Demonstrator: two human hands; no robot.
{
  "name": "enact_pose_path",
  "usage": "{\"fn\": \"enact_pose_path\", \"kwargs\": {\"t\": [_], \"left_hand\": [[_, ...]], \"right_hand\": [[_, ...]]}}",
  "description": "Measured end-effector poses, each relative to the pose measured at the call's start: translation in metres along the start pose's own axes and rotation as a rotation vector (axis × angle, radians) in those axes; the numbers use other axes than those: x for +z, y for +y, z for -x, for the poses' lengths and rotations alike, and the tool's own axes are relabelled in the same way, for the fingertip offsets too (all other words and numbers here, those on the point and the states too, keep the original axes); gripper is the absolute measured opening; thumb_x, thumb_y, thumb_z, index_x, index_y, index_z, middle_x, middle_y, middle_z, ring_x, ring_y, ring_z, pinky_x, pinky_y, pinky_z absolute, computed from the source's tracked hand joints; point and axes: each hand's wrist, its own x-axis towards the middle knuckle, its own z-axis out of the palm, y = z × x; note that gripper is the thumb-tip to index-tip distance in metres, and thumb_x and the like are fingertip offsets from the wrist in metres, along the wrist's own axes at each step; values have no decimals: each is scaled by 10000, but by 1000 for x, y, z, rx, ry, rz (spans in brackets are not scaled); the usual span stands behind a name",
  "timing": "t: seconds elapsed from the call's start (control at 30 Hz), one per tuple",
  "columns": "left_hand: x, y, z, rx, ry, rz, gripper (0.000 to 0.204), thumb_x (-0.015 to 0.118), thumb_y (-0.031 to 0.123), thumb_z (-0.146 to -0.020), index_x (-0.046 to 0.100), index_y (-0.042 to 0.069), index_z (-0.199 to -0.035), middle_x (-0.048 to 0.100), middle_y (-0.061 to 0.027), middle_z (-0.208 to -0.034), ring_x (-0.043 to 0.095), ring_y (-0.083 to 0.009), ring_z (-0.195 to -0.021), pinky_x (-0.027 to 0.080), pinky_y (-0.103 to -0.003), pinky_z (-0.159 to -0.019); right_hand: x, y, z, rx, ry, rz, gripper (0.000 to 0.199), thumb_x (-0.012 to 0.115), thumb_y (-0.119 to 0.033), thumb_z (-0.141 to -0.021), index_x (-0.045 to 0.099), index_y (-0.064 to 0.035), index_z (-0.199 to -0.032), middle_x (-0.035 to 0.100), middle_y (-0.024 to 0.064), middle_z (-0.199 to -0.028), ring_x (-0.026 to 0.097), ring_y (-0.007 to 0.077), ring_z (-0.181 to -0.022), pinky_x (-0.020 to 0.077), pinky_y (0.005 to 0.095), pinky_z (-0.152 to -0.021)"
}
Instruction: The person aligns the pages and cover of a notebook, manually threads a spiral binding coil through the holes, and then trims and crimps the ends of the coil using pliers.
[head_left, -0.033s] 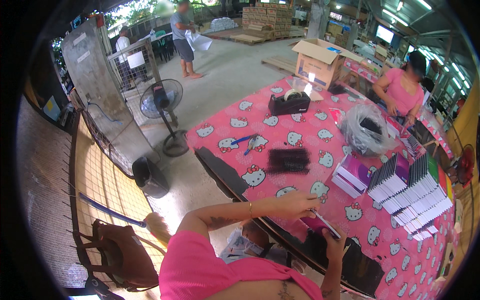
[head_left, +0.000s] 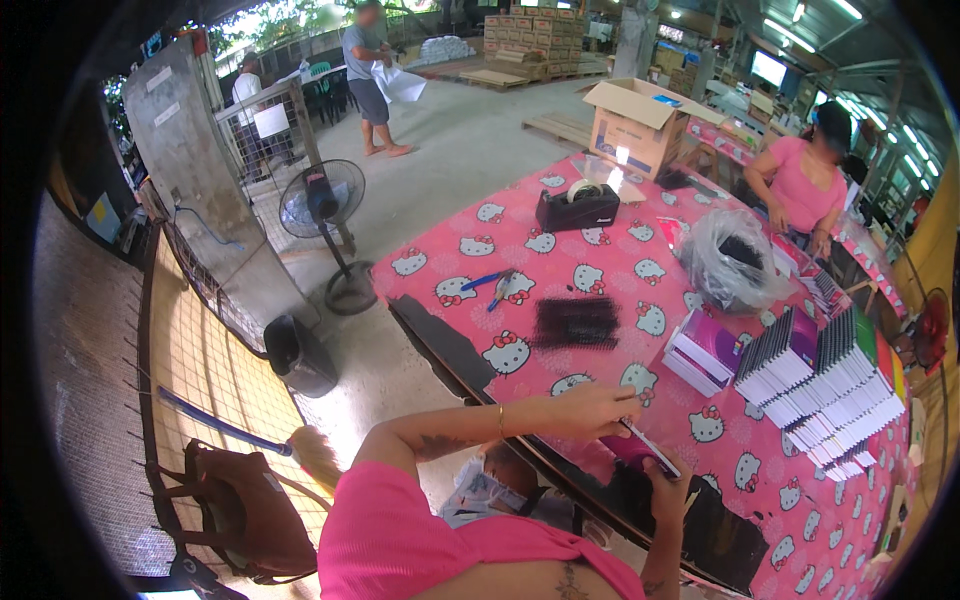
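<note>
In my right hand (head_left: 668, 488) is a thin notebook (head_left: 632, 450) with a purple-pink cover, held tilted at the table's near edge, its white page edge turned up. My left hand (head_left: 603, 408) is closed in a pinch at the notebook's upper corner. What lies between those fingertips is too small to make out. Beyond my hands, a bunch of black spiral binding coils (head_left: 577, 322) lies flat on the table. Blue-handled pliers (head_left: 492, 285) rest farther back.
The table (head_left: 560, 265) has a pink cartoon-cat cover, torn black along its near edge. On it are stacked spiral notebooks (head_left: 815, 390), purple books (head_left: 700, 350), a plastic bag of black coils (head_left: 735, 265), a tape dispenser (head_left: 580, 208) and a carton (head_left: 635, 130). A co-worker (head_left: 805, 185) stands at the far right.
The co-worker's hands at the far right have shifted slightly. My own hands and the notebook stay almost where they were.
</note>
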Motion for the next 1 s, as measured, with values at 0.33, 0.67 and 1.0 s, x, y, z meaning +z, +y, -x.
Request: {"fn": "enact_pose_path", "kwargs": {"t": [0.33, 0.67, 1.0], "left_hand": [[52, 18, 13, -99, 459, -533, 546, 608, 420, -933, 529, 92, -1362, 555, -91, -1303, 520, -267, -1192, 261, -580, -1128], [5, 4, -1, 188, 450, -306, 184, 673, 309, -907, 616, 143, -964, 576, -17, -891, 621, -212, -938, 288, -559, -1121], [29, 50, 18, 8, 183, -689, 767, 600, 528, -887, 441, 31, -1449, 349, -156, -1566, 312, -314, -1459, 264, -644, -1089]], "right_hand": [[28, -15, 17, 166, 162, -152, 314, 752, -108, -885, 699, 3, -1173, 655, -1, -917, 579, 82, -796, 463, 228, -717], [29, -22, 10, 79, 130, -177, 285, 727, -67, -888, 704, 0, -1164, 673, -3, -929, 578, 71, -802, 464, 223, -717], [29, -39, 12, 94, 244, -432, 266, 749, -94, -877, 703, 14, -1116, 676, 18, -906, 608, 78, -789, 490, 227, -695]]}}
